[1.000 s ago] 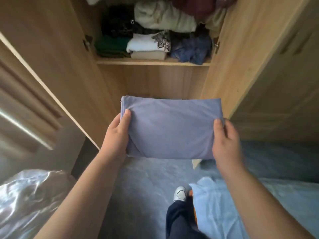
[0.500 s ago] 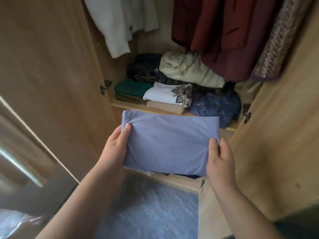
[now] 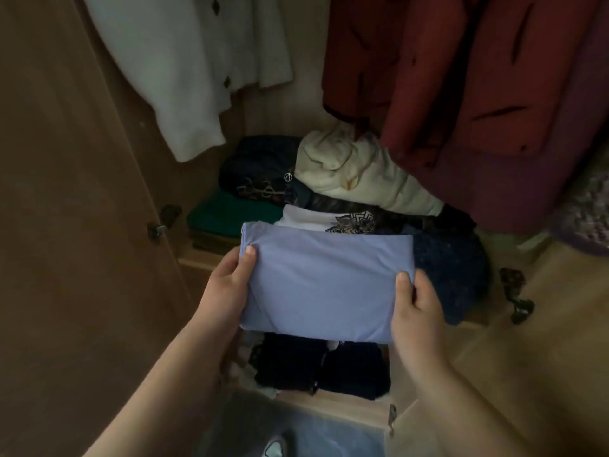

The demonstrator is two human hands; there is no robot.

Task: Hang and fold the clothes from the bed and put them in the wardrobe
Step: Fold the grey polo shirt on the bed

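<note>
A folded lilac-blue garment is held flat between my two hands in front of the open wardrobe. My left hand grips its left edge, thumb on top. At its right edge my right hand grips the same way. The garment hovers over the wardrobe shelf, just above a white folded top with a dark print and beside a dark blue crumpled piece. A green folded stack lies to the left on the shelf.
A white garment and dark red coats hang above the shelf. A cream bundle lies at the back. Black folded clothes fill the lower shelf. Wardrobe doors stand open at left and right. The floor shows below.
Both hands have carried the folded garment forward and up, from over the floor and lower opening to above the shelf's stacks. The view has closed in on the wardrobe.
</note>
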